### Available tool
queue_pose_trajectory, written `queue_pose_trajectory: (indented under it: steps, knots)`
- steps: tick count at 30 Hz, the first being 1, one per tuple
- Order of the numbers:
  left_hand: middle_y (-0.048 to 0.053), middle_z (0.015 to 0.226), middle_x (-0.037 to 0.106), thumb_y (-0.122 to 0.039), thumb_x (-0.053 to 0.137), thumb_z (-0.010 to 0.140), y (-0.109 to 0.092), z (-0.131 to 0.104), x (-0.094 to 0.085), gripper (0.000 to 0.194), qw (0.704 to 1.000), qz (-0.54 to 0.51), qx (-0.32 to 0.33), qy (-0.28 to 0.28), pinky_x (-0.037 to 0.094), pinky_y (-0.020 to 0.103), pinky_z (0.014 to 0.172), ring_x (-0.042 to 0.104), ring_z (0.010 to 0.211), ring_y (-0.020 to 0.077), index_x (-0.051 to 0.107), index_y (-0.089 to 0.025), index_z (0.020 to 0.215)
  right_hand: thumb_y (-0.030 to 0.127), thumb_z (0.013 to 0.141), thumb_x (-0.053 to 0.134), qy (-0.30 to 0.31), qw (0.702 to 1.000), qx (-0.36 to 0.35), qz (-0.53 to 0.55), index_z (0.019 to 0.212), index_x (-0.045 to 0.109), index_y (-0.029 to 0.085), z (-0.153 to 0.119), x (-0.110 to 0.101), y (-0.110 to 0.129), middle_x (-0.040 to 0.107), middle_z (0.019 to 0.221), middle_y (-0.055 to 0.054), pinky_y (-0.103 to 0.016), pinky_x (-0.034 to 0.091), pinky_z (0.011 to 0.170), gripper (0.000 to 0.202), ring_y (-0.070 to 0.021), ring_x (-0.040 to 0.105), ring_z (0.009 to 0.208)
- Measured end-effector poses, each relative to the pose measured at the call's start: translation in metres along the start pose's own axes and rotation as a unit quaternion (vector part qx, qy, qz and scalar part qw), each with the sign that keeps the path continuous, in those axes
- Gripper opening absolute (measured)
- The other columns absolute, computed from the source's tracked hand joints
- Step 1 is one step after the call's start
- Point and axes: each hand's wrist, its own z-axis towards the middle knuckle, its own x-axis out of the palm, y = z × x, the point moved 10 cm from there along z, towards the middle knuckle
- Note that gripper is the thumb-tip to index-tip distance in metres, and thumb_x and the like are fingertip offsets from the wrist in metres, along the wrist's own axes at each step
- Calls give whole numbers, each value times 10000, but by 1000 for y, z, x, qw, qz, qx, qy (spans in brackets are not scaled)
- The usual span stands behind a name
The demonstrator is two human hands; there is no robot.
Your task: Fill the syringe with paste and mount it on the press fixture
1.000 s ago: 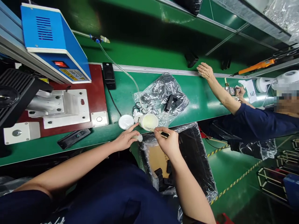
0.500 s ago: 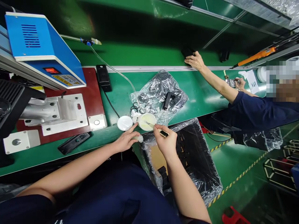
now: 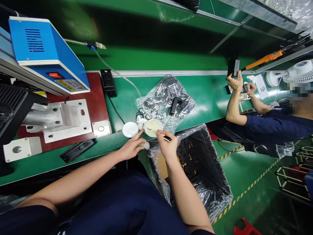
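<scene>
My right hand [image 3: 168, 143] is closed around a slim brush [image 3: 167, 138] with a black and gold handle. The brush tip reaches into a round white tub [image 3: 160, 122] of pale yellowish paste. My left hand [image 3: 130, 147] pinches a small translucent cap [image 3: 146, 145] between thumb and fingers, while its index finger touches the tub's near left side. Left of the tub lies a white lid [image 3: 130, 129]. Just behind is a clear plastic bag [image 3: 161, 88] of black rings, with a black part [image 3: 173, 106] on top.
At left stands a blue machine [image 3: 34, 42] over a metal fixture [image 3: 61, 119]. A black cover [image 3: 77, 150] lies near the bench edge. A plastic-lined box [image 3: 215, 169] of black parts sits below the bench. On the right, a co-worker's hand [image 3: 235, 81] holds a black part beside an orange screwdriver [image 3: 265, 59].
My right hand has shifted slightly left with the brush, whose tip has moved left inside the tub. My left hand stays put. The co-worker's reaching hand has drawn back right, bringing a black part.
</scene>
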Motion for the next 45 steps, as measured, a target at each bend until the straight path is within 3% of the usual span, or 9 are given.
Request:
queue_pose_trajectory:
  steps: [5,9,14,18,21,27,31,37,45]
  knots:
    - [214,1559,246,-229,493,924,-3,0,-2,164,1000,6,-1,2,463,434,1018,366,1401,315,594,-153,1029,429,718,695,-31,998,2,53,851,745,127,-1,-10,-6,758,845,-115,-349,555,724,334,-227,697,757]
    - [207,1530,317,-224,487,921,-2,-8,-7,160,1000,6,-9,-10,500,433,971,502,1297,297,595,-165,1024,404,733,718,-49,994,-13,98,875,743,134,-10,-31,-3,756,913,-125,-397,551,810,306,-241,703,838]
    - [168,1393,509,-239,496,915,0,-20,-31,149,994,14,-7,-109,494,441,979,539,1245,273,593,-173,1009,374,745,739,-80,988,-39,127,881,754,159,-30,-66,7,749,999,-123,-446,539,886,255,-260,702,925]
    - [105,1134,660,-253,518,901,-5,-19,-49,184,982,13,-15,-186,536,384,887,651,994,216,590,-180,1055,346,732,762,-112,982,-59,141,878,756,170,-50,-95,27,750,1003,-118,-448,555,871,228,-261,708,918]
    - [63,982,693,-262,553,879,-16,-8,-54,180,978,24,-29,-207,543,365,829,661,916,212,602,-191,1036,324,717,778,-138,977,-81,141,854,754,167,-67,-117,47,749,1009,-125,-417,582,811,210,-258,717,878]
    - [66,986,705,-255,581,846,-52,21,-52,159,973,-44,8,-226,539,378,849,670,917,221,606,-192,990,273,707,786,-155,967,-113,169,840,748,185,-97,-150,77,751,1004,-120,-377,614,717,164,-237,728,787]
    - [66,965,700,-264,597,832,-67,31,-49,163,966,-121,26,-225,544,358,845,671,908,214,601,-185,974,257,705,790,-137,964,-105,204,810,746,209,-102,-155,79,761,965,-83,-295,624,659,124,-193,727,771]
    - [61,940,689,-315,631,828,-76,37,-45,203,953,-206,44,-219,549,361,871,664,912,203,593,-177,972,273,654,820,-124,959,-42,253,767,740,207,-95,-149,61,768,927,-63,-241,631,613,153,-174,728,742]
    - [65,960,692,-291,621,837,-83,32,-51,197,955,-196,52,-215,551,337,853,669,924,208,587,-175,993,287,670,813,-93,975,-57,191,756,748,222,-91,-148,67,767,924,-76,-288,642,634,125,-204,734,777]
